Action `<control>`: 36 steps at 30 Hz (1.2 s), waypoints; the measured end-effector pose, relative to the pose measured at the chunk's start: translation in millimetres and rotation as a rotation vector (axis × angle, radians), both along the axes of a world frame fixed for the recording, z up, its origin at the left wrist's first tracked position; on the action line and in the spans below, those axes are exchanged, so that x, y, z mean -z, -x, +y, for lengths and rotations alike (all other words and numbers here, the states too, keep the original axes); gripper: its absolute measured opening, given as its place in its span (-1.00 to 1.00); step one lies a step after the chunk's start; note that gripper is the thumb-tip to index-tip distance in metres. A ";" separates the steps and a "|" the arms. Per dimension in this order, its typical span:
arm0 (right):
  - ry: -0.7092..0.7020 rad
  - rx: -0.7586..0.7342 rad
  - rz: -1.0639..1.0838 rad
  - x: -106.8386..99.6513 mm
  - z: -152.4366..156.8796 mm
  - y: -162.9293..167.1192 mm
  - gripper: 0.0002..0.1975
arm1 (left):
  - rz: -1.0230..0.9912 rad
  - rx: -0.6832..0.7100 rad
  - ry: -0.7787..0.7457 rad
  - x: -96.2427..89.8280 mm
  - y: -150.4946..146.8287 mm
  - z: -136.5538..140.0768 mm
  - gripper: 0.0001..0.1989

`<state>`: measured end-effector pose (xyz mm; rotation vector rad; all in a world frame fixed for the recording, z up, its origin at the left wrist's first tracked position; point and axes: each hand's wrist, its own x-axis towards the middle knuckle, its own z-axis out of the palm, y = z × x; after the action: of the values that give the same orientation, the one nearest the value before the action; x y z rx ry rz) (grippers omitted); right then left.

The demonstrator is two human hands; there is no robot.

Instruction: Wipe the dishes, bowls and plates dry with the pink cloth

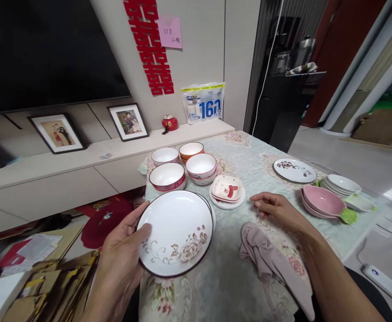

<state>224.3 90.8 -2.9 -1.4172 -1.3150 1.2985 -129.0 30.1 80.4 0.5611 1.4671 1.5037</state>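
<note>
Flower-printed white plate (174, 219), dark rim, in my left hand (122, 250), over the near left part of the cloth-covered table (226, 273). Far left, low down: brown paper envelopes (61, 277) in a pile, round maroon cushion (107, 222) beyond them. Framed photos (129, 120) on the cabinet ledge (115, 152), under the black TV (48, 53). Left fingers: thumb on top at the plate's left rim, the others under it, pinched on. Second rim shows past the plate's right edge; can't tell if I hold that one too. Just beyond, bowls (201, 164), white inside, in four groups, pink, orange and red outsides. Red lidded jar (169, 123) and plastic bag (204, 105) marked 160 on the ledge behind. Next right, squarish dishes (227, 188), red-scarf print, on small round plates (227, 205). Mauve cloth (258, 252) crumpled nearer me, trailing toward my right forearm. My right hand (276, 209): fingers loosely bent, slight gap at the thumb, nothing held, fingertips just right of the small round plates. Farther right, brown-flowered plate (295, 171) flat on the table; then pink bowls (323, 201) with a green leafy handle (348, 216), next to stacked white bowls (343, 184). Far right, white power strip (387, 284), low by the floor.
</note>
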 end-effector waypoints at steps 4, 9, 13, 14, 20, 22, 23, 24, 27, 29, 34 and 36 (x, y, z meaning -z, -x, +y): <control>-0.061 -0.455 -0.293 -30.9 -33.3 -7.2 -0.63 | -0.101 0.144 0.035 -1.2 -30.8 -8.1 -0.13; -0.260 -0.639 -0.456 -28.1 -55.8 7.1 -0.45 | -0.151 0.257 0.067 14.5 -77.8 -6.7 -0.14; -0.281 -0.478 -0.457 -17.2 -50.9 -8.9 -0.60 | -0.132 0.332 0.057 28.4 -104.7 -2.7 -0.22; -0.265 -0.384 -0.461 -16.6 -48.5 -19.2 -0.59 | -0.139 0.342 0.060 32.0 -110.4 -2.0 -0.24; -0.271 0.297 -0.366 -22.1 -39.5 -68.0 -0.56 | -0.145 0.445 0.070 61.2 -146.6 3.7 -0.34; -0.325 0.359 -0.321 -25.6 -39.3 -65.9 -0.56 | -0.135 0.442 0.062 71.8 -159.9 7.2 -0.35; -0.333 0.351 -0.301 -27.1 -39.5 -62.6 -0.57 | -0.123 0.435 0.057 76.3 -166.5 9.0 -0.35; -0.323 0.316 -0.285 -28.2 -39.8 -58.8 -0.57 | -0.131 0.449 0.057 80.2 -173.0 10.9 -0.34; -0.274 0.145 -0.305 -26.4 -39.7 -49.7 -0.60 | -0.184 0.466 0.058 87.7 -190.1 15.3 -0.33; -0.280 0.051 -0.393 -19.8 -38.1 -47.4 -0.60 | -0.232 0.440 0.054 89.9 -198.1 16.8 -0.30; -0.363 -0.039 -0.673 3.9 -30.8 -43.6 -0.53 | -0.408 0.413 0.052 89.8 -202.6 15.7 -0.26; -0.382 -0.024 -0.758 10.3 -28.4 -38.3 -0.52 | -0.484 0.436 0.052 89.3 -200.1 14.0 -0.23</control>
<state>262.7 62.4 -13.2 -1.6690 -1.9410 0.4581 71.1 44.0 -8.9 0.4131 0.9328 1.1486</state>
